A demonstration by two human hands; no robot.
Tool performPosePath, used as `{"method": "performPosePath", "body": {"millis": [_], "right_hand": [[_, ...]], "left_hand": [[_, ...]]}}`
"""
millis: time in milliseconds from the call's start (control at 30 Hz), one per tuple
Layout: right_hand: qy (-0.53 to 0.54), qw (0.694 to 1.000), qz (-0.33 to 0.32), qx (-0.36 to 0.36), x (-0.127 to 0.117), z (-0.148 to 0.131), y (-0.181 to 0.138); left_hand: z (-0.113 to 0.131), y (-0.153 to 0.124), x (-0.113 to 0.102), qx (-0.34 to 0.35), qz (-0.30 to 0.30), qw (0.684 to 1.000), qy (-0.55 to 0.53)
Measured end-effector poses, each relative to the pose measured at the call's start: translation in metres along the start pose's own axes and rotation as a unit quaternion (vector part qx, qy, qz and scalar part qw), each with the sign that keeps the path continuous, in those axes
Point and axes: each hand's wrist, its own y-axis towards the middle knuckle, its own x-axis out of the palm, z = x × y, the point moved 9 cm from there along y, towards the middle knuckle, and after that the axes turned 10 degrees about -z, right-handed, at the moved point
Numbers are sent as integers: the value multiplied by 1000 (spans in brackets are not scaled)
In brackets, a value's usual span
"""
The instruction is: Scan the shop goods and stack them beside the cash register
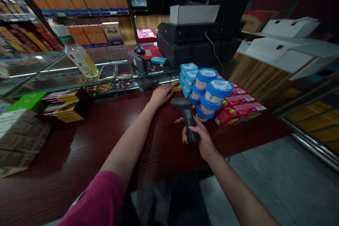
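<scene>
In the head view my right hand (204,137) is wrapped round the handle of a black barcode scanner (188,118), held over the dark red wooden counter. The scanner's head points to the left. My left hand (162,94) lies palm down at the counter's back edge, fingers stretched out. Its fingertips reach some yellow packets (176,87); whether they touch is hard to tell. Stacked tubs with blue lids (218,87) stand to the right of my left hand, just beyond the scanner. Behind them are smaller blue-lidded boxes (189,67).
Red cartons (239,107) lie right of the tubs. A bottle of yellow liquid (79,56) stands on the glass display case at the back left. Packets in a dark box (66,107) and stacked pale cartons (21,137) occupy the left. Black machine (196,44) stands behind.
</scene>
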Motion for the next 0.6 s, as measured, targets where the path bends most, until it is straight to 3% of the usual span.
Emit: {"method": "performPosePath", "body": {"millis": [133,233,400,500,600], "right_hand": [[-51,999,-1,-8,2,-4,-1],[-81,997,7,-14,2,-9,-1],[-87,996,-26,18,12,-6,4],[-82,992,-79,46,42,8,17],[-67,989,-122,51,90,26,37]], "left_hand": [[2,-17,-18,-25,65,997,-18],[3,-56,-40,-50,124,991,-10],[-17,-163,-87,-78,162,981,70],[-51,-240,-126,-154,192,963,108],[-91,-313,-164,-255,247,926,129]]}}
